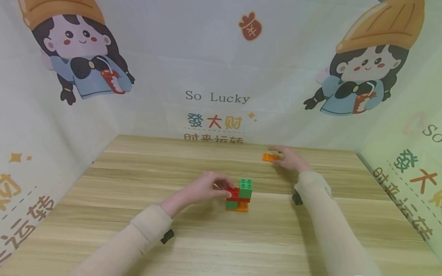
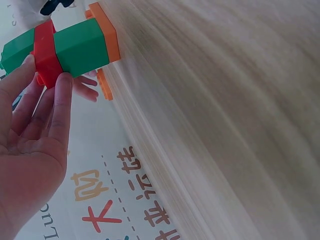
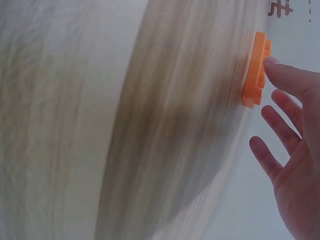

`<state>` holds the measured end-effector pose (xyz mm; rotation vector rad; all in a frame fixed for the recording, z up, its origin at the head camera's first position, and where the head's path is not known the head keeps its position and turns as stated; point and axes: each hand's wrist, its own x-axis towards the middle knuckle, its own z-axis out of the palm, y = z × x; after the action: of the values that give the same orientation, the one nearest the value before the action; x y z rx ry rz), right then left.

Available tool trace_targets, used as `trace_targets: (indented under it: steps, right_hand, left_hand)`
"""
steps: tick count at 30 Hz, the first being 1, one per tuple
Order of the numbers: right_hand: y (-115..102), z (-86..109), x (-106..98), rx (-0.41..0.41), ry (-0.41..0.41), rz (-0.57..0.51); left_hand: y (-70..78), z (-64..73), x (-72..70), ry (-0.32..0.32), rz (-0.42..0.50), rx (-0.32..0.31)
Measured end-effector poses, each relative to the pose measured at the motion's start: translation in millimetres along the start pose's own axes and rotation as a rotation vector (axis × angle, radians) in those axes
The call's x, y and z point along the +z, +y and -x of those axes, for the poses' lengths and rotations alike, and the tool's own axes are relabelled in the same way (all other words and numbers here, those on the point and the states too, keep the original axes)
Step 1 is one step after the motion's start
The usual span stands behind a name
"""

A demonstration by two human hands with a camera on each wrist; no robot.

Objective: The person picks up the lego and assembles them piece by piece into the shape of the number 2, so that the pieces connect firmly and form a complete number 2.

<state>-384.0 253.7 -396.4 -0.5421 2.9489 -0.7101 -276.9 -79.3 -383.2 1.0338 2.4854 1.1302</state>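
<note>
My left hand [image 1: 211, 185] pinches the red brick [image 2: 46, 54] of a small toy-brick stack between thumb and fingers. The stack has an orange brick [image 1: 243, 207] at the bottom, resting on the table. On that sits a green brick [image 2: 82, 45], then the red one, with another green brick [image 1: 246, 188] on top at the right end. Farther back, my right hand [image 1: 291, 159] reaches to a loose, flat orange brick [image 1: 270, 157]. Its thumb lies at the brick's near side, overlapping the studs in the right wrist view, while the other fingers extend loosely beyond.
The wood-grain table [image 1: 138, 161] runs back to a printed cloth [image 1: 155, 115] hanging behind it and at both sides. Black wrist devices [image 1: 167, 236] show under both sleeves. The loose brick lies near the table's back edge.
</note>
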Motion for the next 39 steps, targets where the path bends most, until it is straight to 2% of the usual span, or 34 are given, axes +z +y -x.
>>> trace_targets:
  steps: [8,14,19,24,33,39]
  right_hand:
    - [5,-0.1,3,-0.023,0.008,-0.006]
    - [6,-1.2,7,-0.064,0.010,0.022]
    - [8,-1.6,10,-0.068,0.001,0.051]
    - [10,-1.8,11,-0.067,0.008,0.056]
    - [4,-1.8,11,-0.011,-0.005,0.018]
    - [-1,-1.8,10,-0.025,-0.004,0.037]
  left_hand:
    - [1.0,0.4,-0.4,0.002,0.002,0.003]
    - [1.0,1.0,-0.4,0.002,0.003,0.017]
    - [0.5,1.2,-0.1,0.002,0.001,0.008]
    - [0.4,1.4,-0.1,0.004,0.001,0.004]
    - [0.9,1.3,-0.6,0.003,0.003,0.002]
    - [0.8,1.3,-0.5,0.004,0.003,0.006]
